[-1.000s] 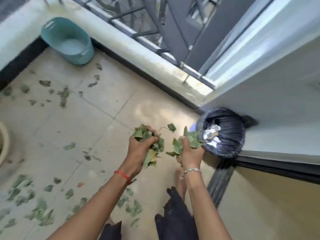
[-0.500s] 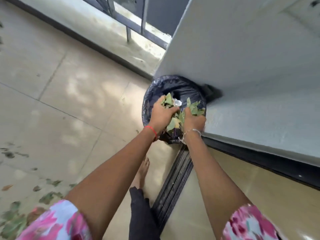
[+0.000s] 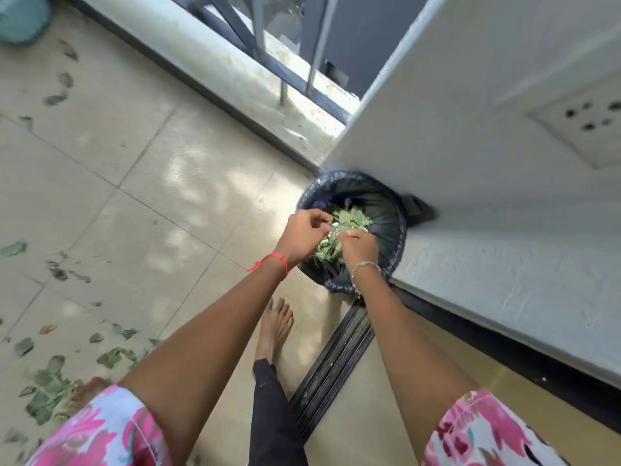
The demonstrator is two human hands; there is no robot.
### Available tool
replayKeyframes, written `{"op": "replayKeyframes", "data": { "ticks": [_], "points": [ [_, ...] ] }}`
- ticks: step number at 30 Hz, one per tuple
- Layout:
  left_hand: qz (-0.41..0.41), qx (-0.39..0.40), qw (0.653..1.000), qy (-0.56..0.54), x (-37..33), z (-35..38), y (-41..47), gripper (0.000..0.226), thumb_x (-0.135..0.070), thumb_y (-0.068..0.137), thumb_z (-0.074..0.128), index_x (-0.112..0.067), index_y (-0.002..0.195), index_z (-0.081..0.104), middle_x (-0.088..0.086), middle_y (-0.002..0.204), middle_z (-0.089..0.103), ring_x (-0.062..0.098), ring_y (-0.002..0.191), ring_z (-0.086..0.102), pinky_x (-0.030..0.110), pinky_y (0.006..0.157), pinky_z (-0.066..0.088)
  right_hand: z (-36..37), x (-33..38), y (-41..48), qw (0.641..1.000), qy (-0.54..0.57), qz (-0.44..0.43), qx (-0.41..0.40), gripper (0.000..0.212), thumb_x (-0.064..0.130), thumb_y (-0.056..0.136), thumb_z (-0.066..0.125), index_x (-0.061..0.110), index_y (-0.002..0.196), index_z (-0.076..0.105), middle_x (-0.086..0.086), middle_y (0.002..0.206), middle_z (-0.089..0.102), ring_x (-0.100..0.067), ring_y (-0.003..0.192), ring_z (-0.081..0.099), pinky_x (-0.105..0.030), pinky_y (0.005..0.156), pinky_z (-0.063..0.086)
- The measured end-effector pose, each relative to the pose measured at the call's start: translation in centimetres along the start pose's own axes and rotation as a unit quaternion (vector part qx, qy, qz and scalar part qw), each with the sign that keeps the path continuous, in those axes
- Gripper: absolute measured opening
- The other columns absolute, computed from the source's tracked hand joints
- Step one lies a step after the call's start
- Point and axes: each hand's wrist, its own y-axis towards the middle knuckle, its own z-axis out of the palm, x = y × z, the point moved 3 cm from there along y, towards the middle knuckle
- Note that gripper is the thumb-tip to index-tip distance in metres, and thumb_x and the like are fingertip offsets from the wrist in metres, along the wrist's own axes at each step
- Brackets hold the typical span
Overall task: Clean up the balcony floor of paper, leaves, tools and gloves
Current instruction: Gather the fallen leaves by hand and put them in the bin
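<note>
My left hand (image 3: 304, 235) and right hand (image 3: 358, 247) meet, fingers curled, above the black-lined bin (image 3: 398, 230) against the wall (image 3: 470, 163). I cannot tell whether either grips anything. Leaves (image 3: 351, 218) lie inside the bin; loose leaves (image 3: 47, 395) litter the floor (image 3: 134, 163).

A home balcony — a beige tiled floor (image 3: 134, 163) edged by a low concrete ledge (image 3: 201, 52) with a metal railing (image 3: 258, 25). A sliding-door track (image 3: 336, 358) lies at the threshold, a white wall (image 3: 470, 163) bears a socket plate (image 3: 584, 129), and a bag-lined bin (image 3: 393, 230) stands in the corner.
</note>
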Motion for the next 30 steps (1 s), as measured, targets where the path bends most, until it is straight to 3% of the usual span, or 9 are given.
{"op": "replayKeyframes", "data": {
  "ticks": [2,4,8,12,15,21,30],
  "points": [
    [0.032,-0.034,0.999,0.015,-1.2,-3.4,-1.8,0.019,0.005,0.086,0.053,0.0,0.099,0.066,0.009,0.084,0.062,0.018,0.068,0.055,0.017,0.061,0.044,1.7,2.9,-2.2,0.996,-0.062,-0.067,0.023,0.011,0.008,0.082,0.057,0.004,0.09,0.065,-0.009,0.086,0.058,-0.022,0.083,0.052,-0.028,0.073,0.041],
    [0.053,-0.068,0.995,0.059,-1.6,-7.0,-3.3,0.021,0.006,0.084,0.052,-0.002,0.097,0.066,0.006,0.089,0.062,0.021,0.072,0.056,0.019,0.065,0.042,3.8,6.0,-4.7,0.982,-0.12,-0.136,0.057,0.019,0.007,0.083,0.056,-0.001,0.099,0.064,-0.015,0.1,0.063,-0.027,0.095,0.057,-0.029,0.083,0.041],
    [0.066,-0.123,0.983,0.12,-1.2,-15.5,-6.6,0.03,0.003,0.083,0.051,-0.007,0.11,0.061,0.006,0.115,0.06,0.021,0.104,0.054,0.024,0.089,0.04,9.1,12.4,-9.5,0.925,-0.246,-0.252,0.142,0.026,0.011,0.088,0.05,0.004,0.112,0.058,-0.013,0.12,0.055,-0.027,0.112,0.049,-0.029,0.092,0.035],
    [0.052,-0.204,0.967,0.141,0.6,-25.3,-10.5,0.042,0.002,0.084,0.05,-0.01,0.124,0.052,0.005,0.129,0.05,0.021,0.121,0.043,0.028,0.099,0.035,15.7,18.5,-14.6,0.857,-0.337,-0.33,0.207,0.028,0.01,0.09,0.046,0.004,0.116,0.055,-0.012,0.125,0.051,-0.026,0.116,0.048,-0.03,0.094,0.037],
    [0.018,-0.255,0.957,0.14,2.8,-31.6,-13.2,0.044,0.0,0.083,0.051,-0.012,0.125,0.049,0.003,0.132,0.046,0.023,0.122,0.039,0.032,0.097,0.037,20.1,22.4,-17.8,0.819,-0.374,-0.363,0.241,0.029,0.01,0.09,0.046,0.003,0.116,0.056,-0.013,0.125,0.051,-0.026,0.115,0.048,-0.032,0.095,0.04],
    [-0.039,-0.333,0.935,0.117,7.1,-42.9,-17.4,0.042,-0.002,0.081,0.055,-0.01,0.122,0.051,0.006,0.128,0.046,0.028,0.122,0.038,0.041,0.1,0.036,28.7,28.8,-21.1,0.777,-0.423,-0.39,0.256,0.027,0.013,0.091,0.048,0.003,0.116,0.055,-0.012,0.124,0.051,-0.024,0.116,0.046,-0.027,0.094,0.035],
    [-0.098,-0.332,0.932,0.109,10.3,-53.1,-14.1,0.041,-0.006,0.083,0.056,-0.011,0.124,0.051,0.005,0.133,0.042,0.026,0.126,0.033,0.04,0.099,0.036,39.5,37.1,-18.4,0.78,-0.41,-0.393,0.264,0.029,0.011,0.086,0.054,-0.002,0.112,0.057,-0.018,0.121,0.052,-0.029,0.115,0.048,-0.025,0.093,0.032]
  ]
}}
